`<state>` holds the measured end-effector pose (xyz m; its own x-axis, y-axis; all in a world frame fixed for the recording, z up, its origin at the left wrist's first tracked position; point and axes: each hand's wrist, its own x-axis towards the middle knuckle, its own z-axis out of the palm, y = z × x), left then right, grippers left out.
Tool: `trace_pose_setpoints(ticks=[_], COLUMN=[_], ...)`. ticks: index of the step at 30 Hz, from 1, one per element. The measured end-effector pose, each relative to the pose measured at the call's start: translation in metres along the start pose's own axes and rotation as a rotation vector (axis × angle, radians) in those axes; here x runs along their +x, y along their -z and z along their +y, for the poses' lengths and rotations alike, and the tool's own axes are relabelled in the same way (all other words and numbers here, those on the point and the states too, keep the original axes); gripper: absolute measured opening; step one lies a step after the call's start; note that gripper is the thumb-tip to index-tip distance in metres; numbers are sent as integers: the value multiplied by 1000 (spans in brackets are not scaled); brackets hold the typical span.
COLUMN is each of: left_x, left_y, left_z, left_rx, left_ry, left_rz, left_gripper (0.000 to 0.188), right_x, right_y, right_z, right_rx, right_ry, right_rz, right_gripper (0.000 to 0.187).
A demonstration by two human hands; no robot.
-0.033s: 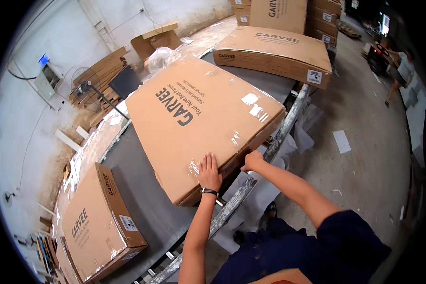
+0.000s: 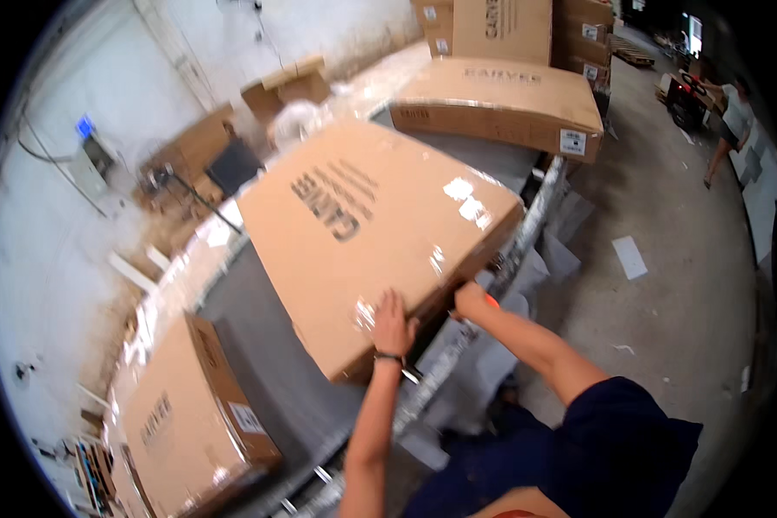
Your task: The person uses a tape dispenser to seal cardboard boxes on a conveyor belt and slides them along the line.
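Observation:
A large, flat brown cardboard box [image 2: 380,233] lies slantwise across the grey conveyor belt [image 2: 276,337], clear tape shining near its edges. My left hand [image 2: 393,323] rests flat on its top at the near corner, fingers stretched and together, a dark band round the wrist. Close against the box's near side is my right hand [image 2: 470,301], its fingers curled in; what they hold, if anything, is hidden. A small orange-red glow shows by the right wrist. The picture is somewhat blurred.
Similar boxes lie on the belt at lower left [image 2: 190,414] and at the far end [image 2: 501,99], with stacked cartons [image 2: 583,43] behind. A metal rail [image 2: 440,371] edges the belt. A fan [image 2: 158,178] stands left. At far right a person [image 2: 734,121] is near a red machine [image 2: 689,95].
The whole view has shifted slightly and blurred. Both hands keep their places at the box, and an orange-red glow now shows beside my right wrist.

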<state>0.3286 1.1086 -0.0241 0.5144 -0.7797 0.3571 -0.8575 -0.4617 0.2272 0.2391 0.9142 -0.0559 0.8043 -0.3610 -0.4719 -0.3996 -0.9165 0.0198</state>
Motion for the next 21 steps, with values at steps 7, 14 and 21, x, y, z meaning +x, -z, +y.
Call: trace_pose_setpoints(ticks=[7, 14, 21], left_x=[-119, -124, -101], left_y=[59, 11, 23], left_z=[-106, -216, -115], left_rx=[-492, -1758, -1711], left_ry=[512, 684, 1106], left_rz=[360, 116, 380], left_gripper=[54, 68, 65], right_x=[-188, -107, 48], right_y=[11, 1, 42], right_z=[96, 128, 138], right_rx=[1008, 1783, 1231], right_ry=[4, 418, 8], right_rz=[271, 1010, 1652], right_gripper=[55, 73, 66])
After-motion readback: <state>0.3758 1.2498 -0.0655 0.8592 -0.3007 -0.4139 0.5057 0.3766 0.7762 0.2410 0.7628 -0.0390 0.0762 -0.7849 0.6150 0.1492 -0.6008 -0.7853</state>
